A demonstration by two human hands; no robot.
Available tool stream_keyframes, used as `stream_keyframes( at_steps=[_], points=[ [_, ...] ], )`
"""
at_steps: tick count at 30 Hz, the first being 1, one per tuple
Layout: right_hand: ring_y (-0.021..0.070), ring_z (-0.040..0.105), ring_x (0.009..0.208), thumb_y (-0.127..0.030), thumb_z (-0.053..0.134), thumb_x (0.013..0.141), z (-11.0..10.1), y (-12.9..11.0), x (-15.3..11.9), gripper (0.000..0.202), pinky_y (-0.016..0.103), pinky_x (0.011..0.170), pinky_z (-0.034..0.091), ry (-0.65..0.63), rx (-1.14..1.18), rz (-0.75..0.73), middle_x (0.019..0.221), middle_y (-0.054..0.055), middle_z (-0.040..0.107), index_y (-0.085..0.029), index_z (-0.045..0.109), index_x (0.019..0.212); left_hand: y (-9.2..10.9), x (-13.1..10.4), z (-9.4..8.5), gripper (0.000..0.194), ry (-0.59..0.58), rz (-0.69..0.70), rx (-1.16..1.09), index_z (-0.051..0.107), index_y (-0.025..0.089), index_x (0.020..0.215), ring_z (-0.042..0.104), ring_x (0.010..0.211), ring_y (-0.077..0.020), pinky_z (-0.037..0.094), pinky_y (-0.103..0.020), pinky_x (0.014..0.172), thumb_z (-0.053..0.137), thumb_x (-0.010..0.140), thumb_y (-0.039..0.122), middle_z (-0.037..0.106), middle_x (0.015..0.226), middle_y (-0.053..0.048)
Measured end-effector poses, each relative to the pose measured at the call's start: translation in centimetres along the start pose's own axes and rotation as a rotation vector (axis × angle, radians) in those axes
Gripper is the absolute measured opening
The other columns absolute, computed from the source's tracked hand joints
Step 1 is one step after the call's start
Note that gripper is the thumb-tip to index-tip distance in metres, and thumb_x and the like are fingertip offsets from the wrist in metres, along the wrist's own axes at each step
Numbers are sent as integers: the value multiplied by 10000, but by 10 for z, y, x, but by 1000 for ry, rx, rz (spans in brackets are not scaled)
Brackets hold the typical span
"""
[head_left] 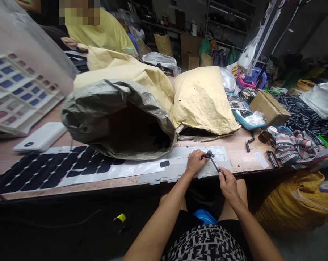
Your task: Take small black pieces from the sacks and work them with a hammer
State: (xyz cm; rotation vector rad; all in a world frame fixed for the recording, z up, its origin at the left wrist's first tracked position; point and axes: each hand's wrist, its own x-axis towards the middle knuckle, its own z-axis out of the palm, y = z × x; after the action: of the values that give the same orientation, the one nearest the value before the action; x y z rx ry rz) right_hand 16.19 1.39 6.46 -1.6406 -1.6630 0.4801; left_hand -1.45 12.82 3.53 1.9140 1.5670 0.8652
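Note:
My right hand [229, 185] is closed round the lower end of a slim tool with a silver shaft [215, 164] and a rounded dark head. The head rests against a small black part [204, 157] pinched in my left hand [196, 161]. I cannot make out the exact kind of tool or part. Both hands are over a pale grey flat sheet [177, 174] at the table's front edge. Just beyond my left hand lies an open woven sack [96, 105], its mouth toward me and black pieces inside.
A full yellow sack [202, 98] stands behind my hands. Black sticker sheets [41, 170] and a white box [41, 137] lie left. To the right are a cardboard box [269, 107], a striped cloth [295, 146] and many black parts [302, 112]. A person in yellow [106, 32] is across the table.

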Motion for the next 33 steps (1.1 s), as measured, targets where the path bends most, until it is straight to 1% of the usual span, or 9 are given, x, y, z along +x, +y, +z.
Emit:
stream_keyframes(
  at_steps=[4,8,12,18,22,26,28,30,33],
  points=[
    [220,649,1062,-339,489,956,-8,12,25,351,361,973,495,40,-127,30,1137,83,708,-219,702,1207,-1,1,0,125,-8,13,11,739,246,949,602,1025,-234,417,-373,901,737,830,284,705,1004,-32],
    [211,599,964,-306,511,938,-18,29,66,338,319,847,461,118,-402,112,1064,79,667,-229,711,1199,2,0,-2,113,-5,11,17,725,246,922,598,1010,-237,423,-378,912,741,813,272,697,976,-28],
    [217,534,937,-263,507,948,-16,44,94,318,307,777,391,149,-606,126,1023,89,625,-224,707,1191,4,1,-3,104,-6,14,27,714,242,908,594,987,-234,423,-375,903,738,809,264,692,956,-25],
    [235,490,936,-277,480,975,-3,49,96,314,322,747,343,186,-804,38,1038,102,586,-204,641,1235,1,-1,-3,144,-14,18,20,715,242,968,591,1004,-225,408,-369,905,621,927,343,693,1002,-28],
    [238,487,946,-267,466,979,-2,50,94,316,328,752,342,180,-825,36,1042,100,583,-205,624,1246,-2,0,-2,271,-23,15,23,708,242,936,587,993,-223,404,-364,889,477,1006,365,697,994,-32],
    [242,482,949,-258,464,971,-3,51,94,317,332,749,350,186,-824,30,1046,104,578,-203,620,1242,2,0,-7,281,-6,29,-13,690,230,889,592,977,-221,421,-358,887,465,999,357,691,969,-38],
    [243,482,950,-259,462,969,-2,51,94,315,330,746,352,187,-822,30,1043,104,577,-201,623,1233,7,-10,-12,254,16,85,-110,683,222,911,600,946,-210,447,-348,874,478,982,354,681,952,-48],
    [243,483,948,-261,457,970,-2,51,94,317,329,745,353,185,-820,31,1040,106,578,-198,626,1231,14,-31,-14,252,0,171,-208,683,220,962,607,919,-208,475,-347,860,488,967,379,674,936,-63],
    [247,483,948,-261,456,969,-2,51,95,322,333,751,357,177,-813,35,1047,113,578,-194,625,1235,22,-77,-7,300,-165,312,-250,700,230,1016,622,890,-222,499,-367,855,492,960,439,684,911,-88]
  ],
)
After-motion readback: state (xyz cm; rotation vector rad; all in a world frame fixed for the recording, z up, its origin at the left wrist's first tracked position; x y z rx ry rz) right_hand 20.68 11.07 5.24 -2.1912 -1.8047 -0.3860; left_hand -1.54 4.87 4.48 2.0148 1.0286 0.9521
